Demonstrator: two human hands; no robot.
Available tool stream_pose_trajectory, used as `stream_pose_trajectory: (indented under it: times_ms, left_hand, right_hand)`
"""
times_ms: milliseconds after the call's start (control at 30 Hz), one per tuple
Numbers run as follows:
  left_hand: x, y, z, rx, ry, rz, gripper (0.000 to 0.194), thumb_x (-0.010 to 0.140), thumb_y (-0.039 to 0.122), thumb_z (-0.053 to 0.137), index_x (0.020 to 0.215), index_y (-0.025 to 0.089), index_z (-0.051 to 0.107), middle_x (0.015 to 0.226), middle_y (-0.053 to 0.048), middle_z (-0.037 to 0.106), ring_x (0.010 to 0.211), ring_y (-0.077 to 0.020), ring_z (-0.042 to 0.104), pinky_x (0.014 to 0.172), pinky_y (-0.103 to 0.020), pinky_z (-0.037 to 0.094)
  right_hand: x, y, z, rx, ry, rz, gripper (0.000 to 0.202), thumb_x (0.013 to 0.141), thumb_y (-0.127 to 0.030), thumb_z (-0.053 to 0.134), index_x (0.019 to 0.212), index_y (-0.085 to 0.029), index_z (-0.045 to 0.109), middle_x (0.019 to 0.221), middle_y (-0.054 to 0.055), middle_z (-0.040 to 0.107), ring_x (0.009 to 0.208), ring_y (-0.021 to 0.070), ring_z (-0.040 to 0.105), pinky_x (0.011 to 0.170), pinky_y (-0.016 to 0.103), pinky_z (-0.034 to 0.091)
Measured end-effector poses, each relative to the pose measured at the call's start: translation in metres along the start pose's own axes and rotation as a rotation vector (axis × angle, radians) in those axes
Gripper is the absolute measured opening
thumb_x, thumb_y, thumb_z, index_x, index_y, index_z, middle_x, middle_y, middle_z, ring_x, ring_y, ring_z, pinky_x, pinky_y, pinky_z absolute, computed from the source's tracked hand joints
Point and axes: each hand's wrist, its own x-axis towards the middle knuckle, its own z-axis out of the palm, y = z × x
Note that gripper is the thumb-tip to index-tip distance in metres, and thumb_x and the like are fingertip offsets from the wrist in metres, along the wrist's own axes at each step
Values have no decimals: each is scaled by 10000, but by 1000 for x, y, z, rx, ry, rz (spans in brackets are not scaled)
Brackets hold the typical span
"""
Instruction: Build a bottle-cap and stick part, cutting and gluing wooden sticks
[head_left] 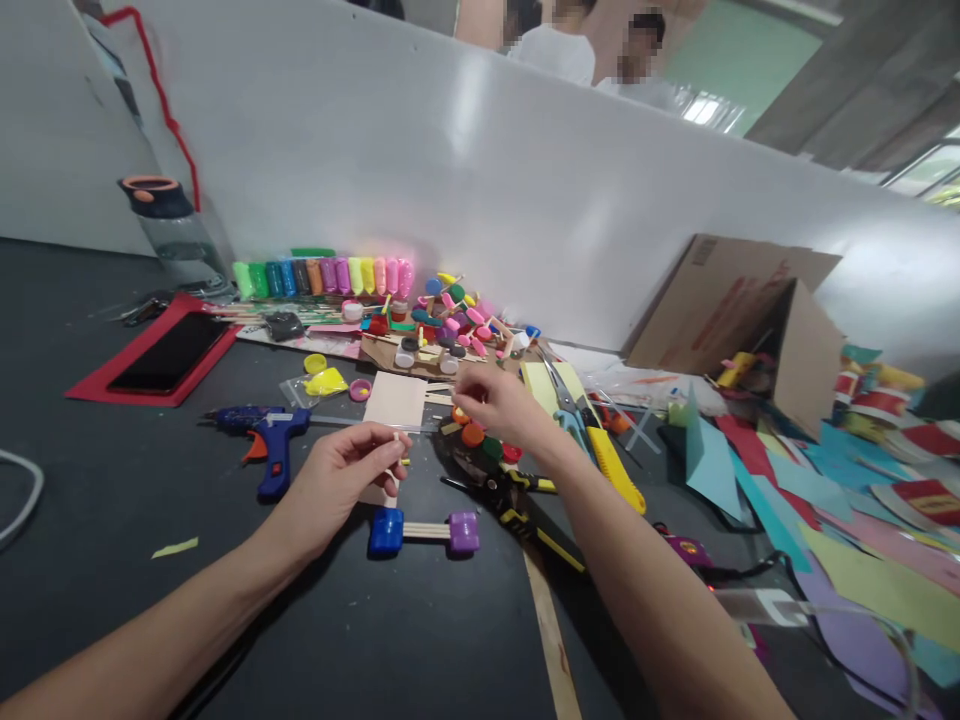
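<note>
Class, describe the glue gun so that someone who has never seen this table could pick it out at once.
At the far left of the dark table, a black phone lies on a red sheet. Between that sheet and the left hand lies the glue gun. Its blue body and orange trigger distinguish it from the yellow cutter.

Craft workspace; dark table (285, 640), glue gun (279, 445), coloured paper (892, 570) (scattered), white partition (390, 130)

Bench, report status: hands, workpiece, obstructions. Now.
Left hand pinching small pale piece. Right hand raised, grip unclear. Blue-and-purple stick piece on table. Pliers close by right forearm.
</note>
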Motion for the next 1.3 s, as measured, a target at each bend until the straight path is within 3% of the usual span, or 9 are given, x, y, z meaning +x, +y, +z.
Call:
stream_pose_trajectory:
  times_ms: [67,167,367,600,833,1033,1100,1300]
  left_hand:
    - [-1,0,1,-14,-16,-25,243,785,411,737,822,173,706,718,9,659,606,-100,604,626,-220,511]
    - [-2,0,4,-35,-48,-71,268,773,421,746,827,159,722,707,-7,668,616,-114,622,636,-238,534]
    - [-5,4,10,-95,-82,-112,272,752,413,768,828,153,741,721,-22,678,683,-123,638,684,-242,555]
    - [-11,6,13,-124,-93,-126,269,712,401,805,757,148,726,674,-25,688,647,-131,656,634,-229,548]
    - [-14,6,14,-162,-117,-142,265,737,417,786,721,161,720,614,-15,698,581,-117,663,576,-195,531]
    - [-18,10,13,-200,-143,-175,219,714,371,815,721,166,738,630,-4,690,558,-108,645,566,-197,524]
    - [-18,11,13,-232,-132,-181,199,718,358,813,732,169,751,689,-16,706,596,-106,636,594,-202,522]
    - [-22,14,14,-294,-106,-200,187,724,340,802,707,161,747,703,-3,648,653,-85,532,632,-168,454]
  right_hand:
    - [-5,-1,-4,199,43,8,249,967,-367,531,1034,-142,612,937,38,664,739,143,637,661,315,547]
    - [-16,-11,1,484,33,13,298,920,-446,518,814,-171,558,681,-28,591,489,80,487,479,235,423]
    - [-39,-39,22,838,-97,19,327,726,-474,726,724,-171,601,573,-49,553,471,71,440,458,215,356]
    - [-53,-50,32,967,-49,8,291,708,-398,793,744,-162,626,642,-51,578,526,64,444,487,207,331]
    - [-59,-51,41,1034,-81,-21,324,688,-346,833,843,-170,609,710,-50,586,640,85,534,612,220,422]
    - [-66,-53,41,1057,-119,-46,318,744,-289,791,993,-188,619,759,-36,605,695,109,585,668,248,480]
    - [-68,-55,39,970,-81,-99,317,780,-273,764,1058,-194,635,806,-20,626,709,114,595,671,253,492]
    - [-72,-61,32,415,165,-373,399,761,-226,808,1127,-222,650,853,-22,655,690,104,576,629,217,471]
